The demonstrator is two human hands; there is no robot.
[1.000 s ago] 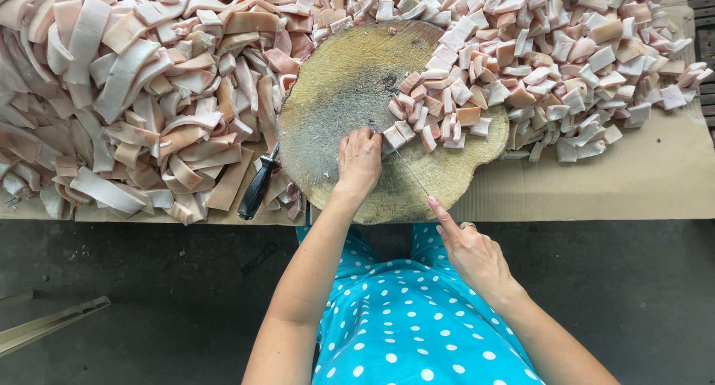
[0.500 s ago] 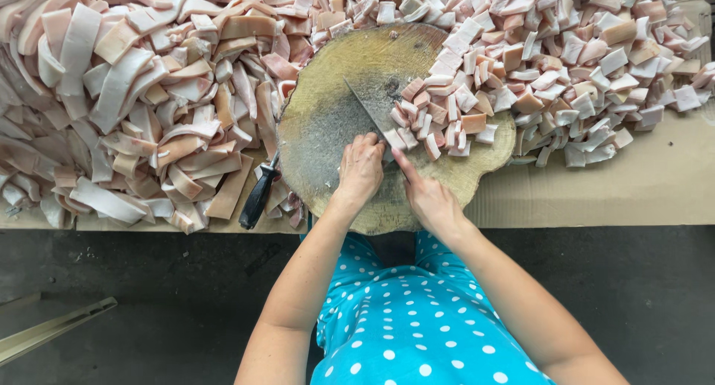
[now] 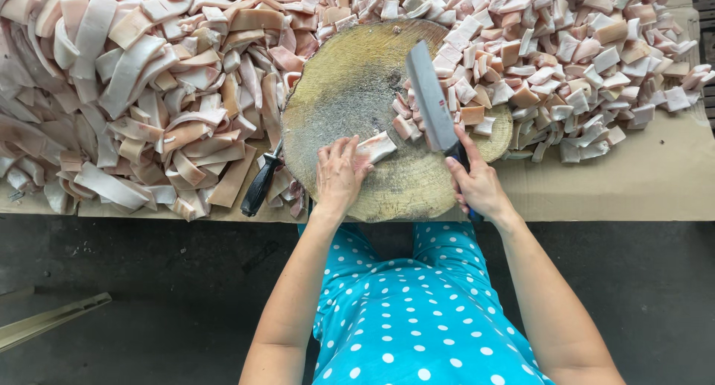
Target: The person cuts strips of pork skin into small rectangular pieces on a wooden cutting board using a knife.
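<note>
The right hand was wrapped tight around the cleaver handle, blade lying flat over the cut pieces. The left hand pressed a strip of pork skin onto the round wooden block, fingers spread, just left of the blade. A chop landing too near those fingers could nick them, since the greasy strip might slide. Half a second earlier both hands sat close together at the block's centre; the cleaver had since swung out rightward.
</note>
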